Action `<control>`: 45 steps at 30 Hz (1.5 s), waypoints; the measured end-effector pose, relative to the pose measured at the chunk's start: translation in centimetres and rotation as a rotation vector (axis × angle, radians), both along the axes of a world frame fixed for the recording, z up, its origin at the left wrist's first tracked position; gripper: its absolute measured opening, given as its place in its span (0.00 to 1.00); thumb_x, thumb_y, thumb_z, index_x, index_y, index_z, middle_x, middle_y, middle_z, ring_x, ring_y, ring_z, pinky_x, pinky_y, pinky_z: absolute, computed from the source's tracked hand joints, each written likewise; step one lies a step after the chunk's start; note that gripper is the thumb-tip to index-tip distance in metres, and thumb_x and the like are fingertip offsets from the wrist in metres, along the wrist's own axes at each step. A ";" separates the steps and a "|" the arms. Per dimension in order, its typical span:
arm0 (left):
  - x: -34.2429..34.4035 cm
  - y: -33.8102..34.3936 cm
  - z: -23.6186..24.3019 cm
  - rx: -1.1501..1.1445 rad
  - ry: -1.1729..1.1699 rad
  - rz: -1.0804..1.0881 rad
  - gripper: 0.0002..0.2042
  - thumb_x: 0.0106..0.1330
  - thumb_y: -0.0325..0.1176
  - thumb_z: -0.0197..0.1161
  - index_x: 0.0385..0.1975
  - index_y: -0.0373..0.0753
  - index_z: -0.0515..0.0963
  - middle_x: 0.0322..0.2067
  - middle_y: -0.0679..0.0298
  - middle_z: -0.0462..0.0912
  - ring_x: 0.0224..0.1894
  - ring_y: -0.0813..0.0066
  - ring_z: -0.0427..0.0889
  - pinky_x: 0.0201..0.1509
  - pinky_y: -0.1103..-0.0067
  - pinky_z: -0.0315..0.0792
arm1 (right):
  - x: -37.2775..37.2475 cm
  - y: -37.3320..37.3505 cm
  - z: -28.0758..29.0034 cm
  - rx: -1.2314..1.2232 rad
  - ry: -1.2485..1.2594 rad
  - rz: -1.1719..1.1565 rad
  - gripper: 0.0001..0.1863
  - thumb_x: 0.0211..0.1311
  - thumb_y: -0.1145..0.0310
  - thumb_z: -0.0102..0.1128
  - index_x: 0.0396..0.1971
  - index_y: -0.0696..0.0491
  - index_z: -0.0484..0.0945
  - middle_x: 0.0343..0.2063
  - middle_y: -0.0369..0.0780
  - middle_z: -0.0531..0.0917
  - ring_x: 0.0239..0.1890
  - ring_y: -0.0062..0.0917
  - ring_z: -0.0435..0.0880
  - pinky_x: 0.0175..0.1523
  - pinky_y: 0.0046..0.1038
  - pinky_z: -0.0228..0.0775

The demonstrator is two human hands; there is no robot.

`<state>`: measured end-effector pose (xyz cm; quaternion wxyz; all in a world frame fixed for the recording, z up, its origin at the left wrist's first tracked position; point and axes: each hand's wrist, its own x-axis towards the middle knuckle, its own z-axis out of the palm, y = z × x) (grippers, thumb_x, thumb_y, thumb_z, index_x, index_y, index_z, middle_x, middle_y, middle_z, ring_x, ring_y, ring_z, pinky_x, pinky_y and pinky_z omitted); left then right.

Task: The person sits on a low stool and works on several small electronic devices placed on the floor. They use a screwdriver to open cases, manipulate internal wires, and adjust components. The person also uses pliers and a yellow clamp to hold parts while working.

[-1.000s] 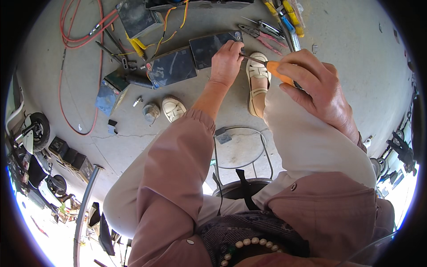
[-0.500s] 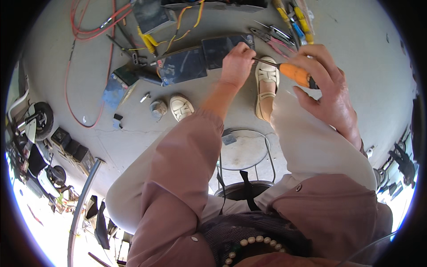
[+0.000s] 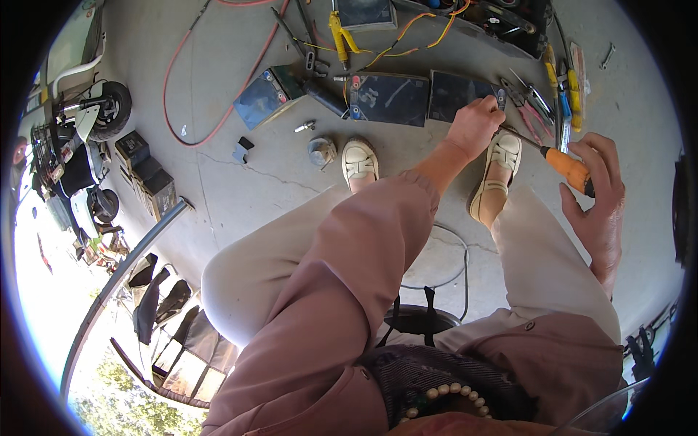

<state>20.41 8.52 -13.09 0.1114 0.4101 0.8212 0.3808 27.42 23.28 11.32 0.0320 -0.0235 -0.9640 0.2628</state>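
Leftmost of the work, a tilted battery lies with its ends turned outward, no hand on it, and no sign shows whether anything on it is done. Beside it is a black tube; above, yellow clips lie with a loop of wire running off toward a black housing at the top. The middle battery lies flat with a strand at its left end; whether that is fastened is too small to tell. Just beside it lies the right battery, where the work looks under way and, I judge, unfinished, since a tool is at its right end; the joint there is covered, so how much is left cannot be told. At that end, the left hand has its fingers bunched around the tip of the screwdriver; whether they pinch the tip or some small part is hidden. The screwdriver slants from those fingertips down and right, above the right shoe, its orange handle meeting the right hand. That hand's fingers curl loosely by the handle's butt with the thumb standing off, so I cannot tell whether it grips. Pliers lie near, untouched.
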 end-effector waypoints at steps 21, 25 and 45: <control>0.0 0.2 0.4 0.044 -0.014 0.004 0.10 0.44 0.27 0.70 0.23 0.41 0.75 0.30 0.65 0.74 0.36 0.64 0.79 0.35 0.70 0.76 | 2.0 1.2 -0.7 -0.003 -0.294 -0.174 0.23 0.45 0.78 0.70 0.45 0.55 0.75 0.38 0.43 0.76 0.32 0.41 0.78 0.36 0.36 0.73; -0.4 -0.5 0.4 0.031 -0.021 -0.009 0.04 0.47 0.27 0.64 0.23 0.41 0.76 0.30 0.64 0.74 0.37 0.63 0.80 0.35 0.69 0.77 | 0.6 0.2 -0.1 -0.057 -0.171 -0.082 0.23 0.43 0.83 0.67 0.44 0.55 0.75 0.37 0.43 0.76 0.33 0.40 0.78 0.37 0.33 0.73; -0.7 -0.1 0.5 0.023 -0.116 -0.060 0.12 0.45 0.24 0.72 0.26 0.42 0.75 0.31 0.67 0.73 0.36 0.65 0.79 0.35 0.70 0.76 | 1.8 1.2 -1.4 0.078 -0.087 -0.119 0.20 0.47 0.68 0.74 0.41 0.52 0.78 0.32 0.38 0.82 0.26 0.34 0.82 0.31 0.28 0.75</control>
